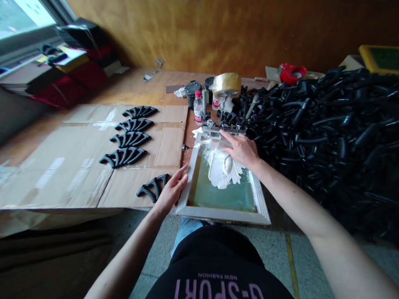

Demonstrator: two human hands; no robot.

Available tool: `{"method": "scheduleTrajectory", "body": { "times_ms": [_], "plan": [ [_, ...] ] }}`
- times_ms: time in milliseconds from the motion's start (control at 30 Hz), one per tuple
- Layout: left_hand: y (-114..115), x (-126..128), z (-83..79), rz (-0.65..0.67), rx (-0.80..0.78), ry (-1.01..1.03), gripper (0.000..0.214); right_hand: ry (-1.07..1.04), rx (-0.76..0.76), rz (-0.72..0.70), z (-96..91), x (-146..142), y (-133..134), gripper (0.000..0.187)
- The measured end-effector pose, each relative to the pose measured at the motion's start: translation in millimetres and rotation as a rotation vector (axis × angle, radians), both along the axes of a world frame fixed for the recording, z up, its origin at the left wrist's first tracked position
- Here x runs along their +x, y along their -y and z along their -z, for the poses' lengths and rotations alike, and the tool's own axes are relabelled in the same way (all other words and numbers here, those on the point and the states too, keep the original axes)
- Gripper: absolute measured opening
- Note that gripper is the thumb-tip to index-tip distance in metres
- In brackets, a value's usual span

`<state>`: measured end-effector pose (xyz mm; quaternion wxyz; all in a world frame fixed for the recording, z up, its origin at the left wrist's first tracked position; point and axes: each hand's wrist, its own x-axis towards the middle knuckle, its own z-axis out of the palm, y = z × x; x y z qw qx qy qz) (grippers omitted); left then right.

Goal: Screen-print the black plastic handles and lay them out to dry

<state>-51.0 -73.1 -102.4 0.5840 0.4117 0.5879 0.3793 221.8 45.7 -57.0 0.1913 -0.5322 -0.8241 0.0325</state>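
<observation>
A screen-printing frame (263,203) with a pale border and green mesh lies before me, hinged at its far end to a metal clamp (212,130). White ink (220,170) is spread thickly over the mesh's far half. Above the ink, my right hand (242,150) grips a pale squeegee (216,144), index finger stretched along it; the fingers partly hide it. My left hand (171,190) is beside the frame's left edge with fingers extended, holding nothing visible. Just left of it, a small group of curved black handles (148,191) lies on the cardboard (76,166).
Several rows of black handles (124,157) lie on the cardboard. A large heap of black handles (332,129) fills the right side. Behind the frame stand a red-capped bottle (198,106), a dark cup (192,92) and a tape roll (227,84). A red tape dispenser (292,74) sits farther back.
</observation>
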Motion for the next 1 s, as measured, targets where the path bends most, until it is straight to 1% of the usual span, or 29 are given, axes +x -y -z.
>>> {"method": "scheduleTrajectory", "body": {
  "times_ms": [67,133,200,233,267,300,333,367,400,433,467,500,533,567,633,667,700,733,800,833,867,900,933,967,1000],
  "plan": [
    [-7,2,-23.7,-0.035,0.038,0.067,0.062,-0.049,0.037,0.14,-13.0,25,-22,0.055],
    [-19,8,-47.1,-0.083,0.144,0.133,0.059,-0.136,0.064,0.288,-15.8,58,-34,0.044],
    [-36,18,-70.4,-0.13,0.311,0.194,0.054,-0.192,0.033,0.447,-5.3,88,-35,0.033],
    [-46,23,-81.6,-0.146,0.386,0.214,0.052,-0.193,-0.014,0.503,4.8,96,-31,0.03],
    [-56,29,-92.1,-0.149,0.433,0.228,0.052,-0.18,-0.085,0.524,17.6,100,-24,0.029],
    [-66,34,-101.1,-0.146,0.455,0.236,0.053,-0.158,-0.165,0.498,32.1,97,-14,0.029],
    [-75,38,-108.0,-0.143,0.461,0.238,0.055,-0.129,-0.236,0.434,47.4,90,-2,0.03],
    [-81,41,-112.0,-0.149,0.465,0.239,0.058,-0.098,-0.286,0.341,62.3,80,11,0.033],
    [-85,45,-112.6,-0.172,0.473,0.245,0.059,-0.058,-0.293,0.242,75.8,67,24,0.034],
    [-84,48,-109.5,-0.208,0.481,0.261,0.059,-0.003,-0.274,0.167,86.9,53,36,0.034],
    [-80,52,-102.6,-0.248,0.476,0.282,0.057,0.059,-0.254,0.11,95.2,40,47,0.032],
    [-71,56,-92.4,-0.267,0.437,0.304,0.056,0.116,-0.244,0.084,100.3,29,56,0.029],
    [-59,62,-79.3,-0.243,0.343,0.318,0.055,0.162,-0.257,0.084,102.3,18,63,0.025],
    [-44,68,-64.3,-0.178,0.201,0.326,0.056,0.188,-0.286,0.104,101.9,8,70,0.022],
    [-11,81,-32.5,0.059,-0.19,0.318,0.059,0.176,-0.326,0.167,95.9,-11,84,0.02],
    [4,87,-17.5,0.121,-0.323,0.342,0.061,0.149,-0.311,0.173,91.7,-21,91,0.021],
    [16,91,-4.2,0.125,-0.38,0.392,0.059,0.117,-0.275,0.135,87.2,-31,100,0.02],
    [26,93,7.1,0.091,-0.405,0.446,0.056,0.084,-0.222,0.043,82.5,-39,108,0.018],
    [36,83,24.0,-0.054,-0.388,0.524,0.044,0.032,-0.118,-0.227,71.7,-47,117,0.014],
    [37,71,30.6,-0.128,-0.375,0.517,0.04,0.019,-0.08,-0.336,64.9,-42,117,0.013],
    [38,54,36.7,-0.208,-0.358,0.47,0.036,0.016,-0.049,-0.378,56.7,-31,112,0.014],
    [38,32,43.1,-0.286,-0.339,0.395,0.034,0.028,-0.023,-0.339,47.4,-13,104,0.017],
    [39,7,50.3,-0.362,-0.302,0.294,0.033,0.057,-0.002,-0.229,37.3,12,92,0.023],
    [41,-20,58.7,-0.479,-0.275,0.158,0.031,0.099,0.021,-0.055,27.0,42,80,0.027],
    [44,-47,68.3,-0.55,-0.289,0.044,0.028,0.162,0.034,0.121,17.4,74,67,0.026]
  ]
}}
